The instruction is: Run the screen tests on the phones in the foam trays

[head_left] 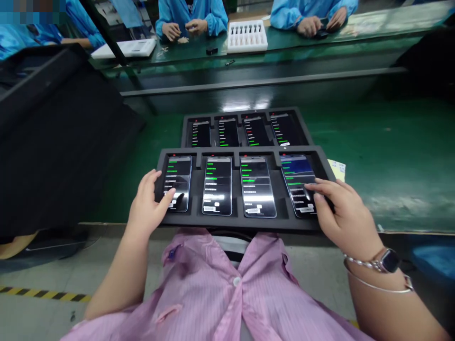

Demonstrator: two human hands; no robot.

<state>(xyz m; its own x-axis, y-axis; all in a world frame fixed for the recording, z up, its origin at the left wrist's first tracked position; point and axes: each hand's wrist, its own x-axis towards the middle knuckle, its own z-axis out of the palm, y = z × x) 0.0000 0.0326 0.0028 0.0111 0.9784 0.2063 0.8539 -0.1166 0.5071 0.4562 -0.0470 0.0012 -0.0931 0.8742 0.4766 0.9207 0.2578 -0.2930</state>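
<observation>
Half open and gripping nothing, my left hand (pixel 149 201) touches the leftmost smartphone (pixel 179 182) and my right hand (pixel 341 213) the rightmost smartphone (pixel 296 173), both slick, fragile glass in a black foam tray (pixel 234 223), best lifted by their edges.

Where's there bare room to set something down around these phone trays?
Bare green bench shows right of the rear foam tray, past the paper slip, and left of the front foam tray. Crowded: the front tray, four phones between the left hand and right hand.
</observation>
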